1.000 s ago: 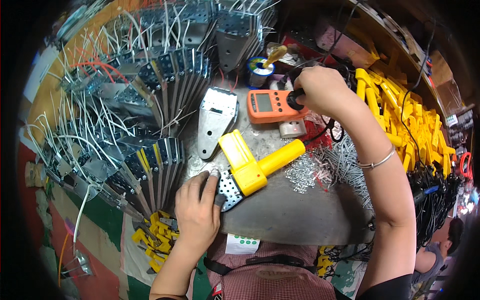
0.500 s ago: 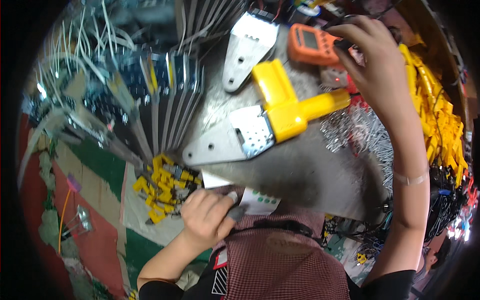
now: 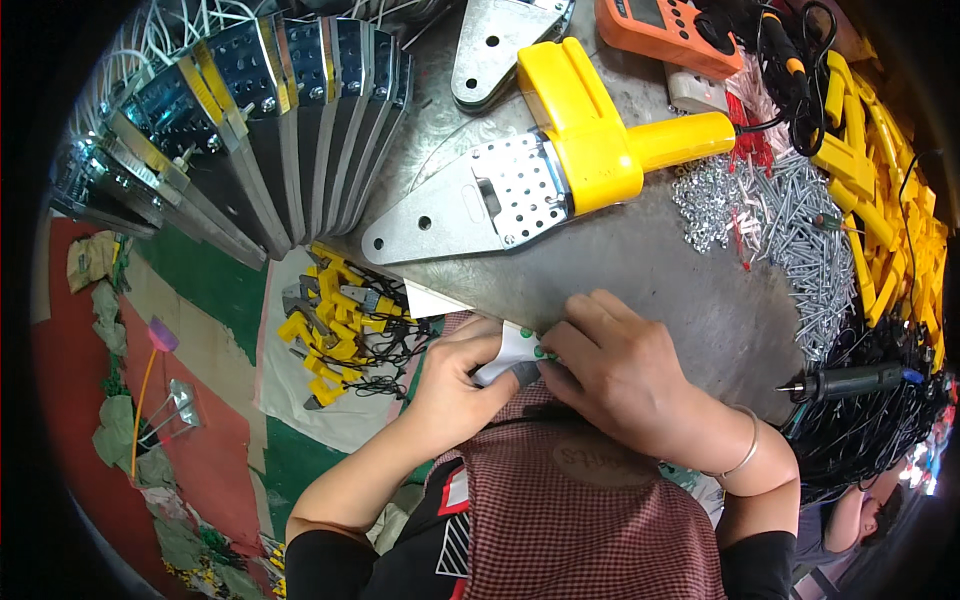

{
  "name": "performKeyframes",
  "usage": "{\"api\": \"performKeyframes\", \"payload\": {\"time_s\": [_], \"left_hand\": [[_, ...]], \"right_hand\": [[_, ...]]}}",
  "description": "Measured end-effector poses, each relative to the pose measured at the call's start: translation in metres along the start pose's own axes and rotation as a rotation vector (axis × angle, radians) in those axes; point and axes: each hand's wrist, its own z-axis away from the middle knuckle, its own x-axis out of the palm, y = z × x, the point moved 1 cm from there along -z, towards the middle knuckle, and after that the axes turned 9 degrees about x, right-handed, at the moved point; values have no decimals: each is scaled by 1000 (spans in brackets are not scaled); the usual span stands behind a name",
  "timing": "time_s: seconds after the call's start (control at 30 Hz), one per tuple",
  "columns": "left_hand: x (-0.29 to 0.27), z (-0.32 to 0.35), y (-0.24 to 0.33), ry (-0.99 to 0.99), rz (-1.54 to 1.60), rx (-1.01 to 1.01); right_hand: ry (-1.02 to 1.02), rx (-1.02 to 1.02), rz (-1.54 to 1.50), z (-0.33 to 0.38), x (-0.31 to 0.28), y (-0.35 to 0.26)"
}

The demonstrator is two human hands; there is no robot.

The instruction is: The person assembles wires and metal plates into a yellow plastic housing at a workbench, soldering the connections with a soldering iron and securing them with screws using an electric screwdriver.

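My left hand (image 3: 462, 385) is closed around a white sheet of round green stickers (image 3: 518, 346), thumb on top. My right hand (image 3: 622, 375) meets it in front of the apron, its fingertips pinching the sheet's right side by the green dots. Whether a sticker is peeled loose is hidden under those fingers. Just beyond, on the metal table, lies a pipe-welding iron with a yellow plastic handle (image 3: 590, 130) and a flat grey metal plate (image 3: 440, 215). Neither hand touches it. A second grey plate (image 3: 505, 45) lies farther off.
An orange multimeter (image 3: 670, 35) lies at the far right. Piles of screws (image 3: 800, 240), yellow handle shells (image 3: 880, 210) and a black electric screwdriver (image 3: 850, 381) line the right side. Irons stand fanned (image 3: 310, 140) at left. Small yellow parts (image 3: 340, 320) lie beside the table's left edge.
My right hand has come down from beside the multimeter to the sticker sheet in my left hand. The head view has shifted, so the table things sit higher in it.
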Motion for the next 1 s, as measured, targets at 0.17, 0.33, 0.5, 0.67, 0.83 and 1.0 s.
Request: {"api": "performKeyframes", "payload": {"time_s": [0.17, 0.33, 0.5, 0.67, 0.83, 1.0], "left_hand": [[-1, -5, 10, -11, -146, -12], [-4, -6, 13, 34, -148, 44], [-38, -5, 20, 23, -365, 144], [-46, -17, 42, 199, -815, 514], [-26, -47, 43, 149, -826, 573], [-27, -58, 44, 171, -760, 570]], "right_hand": [[-35, 58, 315, 1, 12, -11], [-8, 80, 129, -5, 3, -7], [47, 201, -198, -19, -45, 15], [446, 210, 57, -78, -93, 53], [335, 249, 140, -117, -79, 83], [247, 128, 40, -111, -106, 83]]}}
